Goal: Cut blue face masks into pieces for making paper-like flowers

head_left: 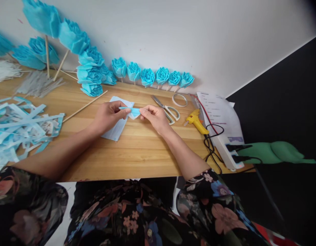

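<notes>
Between my two hands is a small folded piece of light blue fabric (135, 111), pale on its underside. My left hand (110, 115) pinches its left end between thumb and fingers. The right end is pinched by my right hand (154, 118). Below and behind the hands, a flat pale blue sheet (116, 131), looking like face-mask material, lies on the wooden table (147, 153). Scissors (168, 109) with pale handles lie just beyond my right hand. A thin wooden stick (83, 106) rests to the left of my left hand.
Several blue fabric roses (147, 77) line the wall, with larger ones (73, 36) at the left. Cut strips (22, 126) are heaped at left. A tape roll (180, 99), a yellow glue gun (196, 121), papers (219, 112) and a corded power strip (228, 153) occupy the right.
</notes>
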`<state>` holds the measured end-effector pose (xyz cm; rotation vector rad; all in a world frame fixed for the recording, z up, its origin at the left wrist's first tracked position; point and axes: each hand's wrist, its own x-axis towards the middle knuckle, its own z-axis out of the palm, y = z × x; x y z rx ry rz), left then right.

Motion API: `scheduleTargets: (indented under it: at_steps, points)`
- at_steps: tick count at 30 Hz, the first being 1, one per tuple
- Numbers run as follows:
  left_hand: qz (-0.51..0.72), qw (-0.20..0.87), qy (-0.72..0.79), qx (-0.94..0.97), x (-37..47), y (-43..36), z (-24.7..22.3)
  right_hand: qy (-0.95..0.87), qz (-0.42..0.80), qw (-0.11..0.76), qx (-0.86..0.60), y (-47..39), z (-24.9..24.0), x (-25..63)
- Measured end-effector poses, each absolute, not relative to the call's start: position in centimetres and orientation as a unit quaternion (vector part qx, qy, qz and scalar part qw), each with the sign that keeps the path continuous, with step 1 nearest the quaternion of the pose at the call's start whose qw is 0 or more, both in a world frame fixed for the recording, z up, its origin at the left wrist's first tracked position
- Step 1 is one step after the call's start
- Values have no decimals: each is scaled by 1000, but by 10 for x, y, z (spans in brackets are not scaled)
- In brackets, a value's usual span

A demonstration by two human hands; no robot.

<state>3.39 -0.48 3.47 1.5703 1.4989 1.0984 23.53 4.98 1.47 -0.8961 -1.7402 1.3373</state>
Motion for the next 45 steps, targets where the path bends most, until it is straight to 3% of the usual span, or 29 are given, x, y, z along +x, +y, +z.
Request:
scheduleTargets:
  at_steps: [13, 33, 42, 45]
  points:
    - [423, 349, 543, 636, 37, -5, 33, -732, 500, 329, -326, 47, 20, 235]
    - [437, 390, 531, 613, 40, -6, 32, -717, 501, 353, -332, 44, 14, 231]
    - [443, 469, 504, 574, 42, -6, 30, -814, 264, 387, -344, 37, 20, 230]
    - [442, 491, 498, 562, 42, -6, 29, -832, 238, 393, -312, 37, 20, 232]
